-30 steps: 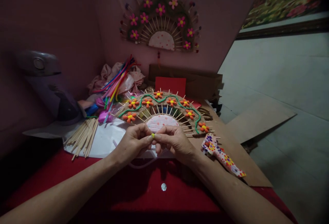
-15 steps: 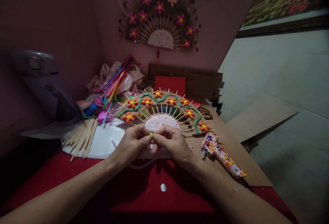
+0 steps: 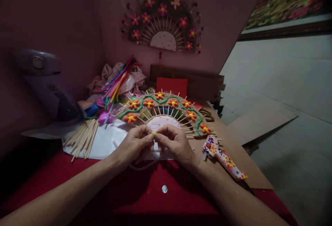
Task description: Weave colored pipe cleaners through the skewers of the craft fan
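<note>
Many thin sticks (image 3: 83, 137) lie on a white sheet (image 3: 107, 143) toward the left edge of the red surface (image 3: 109, 198). Our left hand (image 3: 137, 140) is clamped on a small yellow piece (image 3: 154, 133), held up before the flowered fan (image 3: 164, 123), back from the near edge; our right hand (image 3: 176, 143) pinches it too. One flower-patterned object (image 3: 225, 159) rests on cardboard (image 3: 250, 172) along the right edge.

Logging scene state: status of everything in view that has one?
left hand, pinching yellow bit
right hand, pinching same bit
yellow bit, pinched by both hands
table fan, decorated, bare-tipped
wall fan, hanging, ball-tipped
sticks, fanned pile
bottle, capped
cloth, crumpled
coloured strands, bunched
floral piece, lying down
disc, lying flat
</note>
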`<state>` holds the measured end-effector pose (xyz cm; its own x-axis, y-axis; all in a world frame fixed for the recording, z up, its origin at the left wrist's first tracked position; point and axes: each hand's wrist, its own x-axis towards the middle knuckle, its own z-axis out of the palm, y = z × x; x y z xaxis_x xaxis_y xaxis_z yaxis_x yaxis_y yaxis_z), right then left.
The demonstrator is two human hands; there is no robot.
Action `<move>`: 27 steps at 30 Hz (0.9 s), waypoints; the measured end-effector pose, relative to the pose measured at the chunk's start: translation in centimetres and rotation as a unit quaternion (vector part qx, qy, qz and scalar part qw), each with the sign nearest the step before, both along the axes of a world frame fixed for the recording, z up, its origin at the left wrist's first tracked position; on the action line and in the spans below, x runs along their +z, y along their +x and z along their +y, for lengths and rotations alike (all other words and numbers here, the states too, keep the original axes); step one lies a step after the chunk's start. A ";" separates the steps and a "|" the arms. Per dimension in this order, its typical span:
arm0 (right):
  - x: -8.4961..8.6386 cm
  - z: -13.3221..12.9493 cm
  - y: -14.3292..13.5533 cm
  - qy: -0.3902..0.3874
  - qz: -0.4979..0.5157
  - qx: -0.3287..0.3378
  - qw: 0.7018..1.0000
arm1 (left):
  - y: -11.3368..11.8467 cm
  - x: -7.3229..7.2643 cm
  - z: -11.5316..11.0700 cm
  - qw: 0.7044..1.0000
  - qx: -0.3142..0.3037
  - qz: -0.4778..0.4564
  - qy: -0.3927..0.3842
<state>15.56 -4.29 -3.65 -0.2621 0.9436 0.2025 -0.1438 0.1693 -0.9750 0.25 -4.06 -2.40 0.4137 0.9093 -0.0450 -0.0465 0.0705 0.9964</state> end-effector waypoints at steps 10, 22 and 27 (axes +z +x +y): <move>-0.5 -0.3 0.3 0.142 -0.150 -0.083 0.975 | -0.2 -0.3 0.1 0.999 -0.026 -0.010 0.026; -0.6 -0.4 0.1 0.171 -0.175 -0.107 0.964 | 0.0 -0.4 0.2 0.999 -0.034 0.018 0.031; -0.8 -0.4 0.0 0.177 -0.188 -0.124 0.958 | 0.2 -0.8 0.2 0.999 -0.008 0.023 0.035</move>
<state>15.56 -4.72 -4.49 -0.1551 0.8761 0.4565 0.2935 0.4821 -0.8255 0.49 -3.85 -3.15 0.4273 0.9041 -0.0002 0.0004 0.0001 1.0000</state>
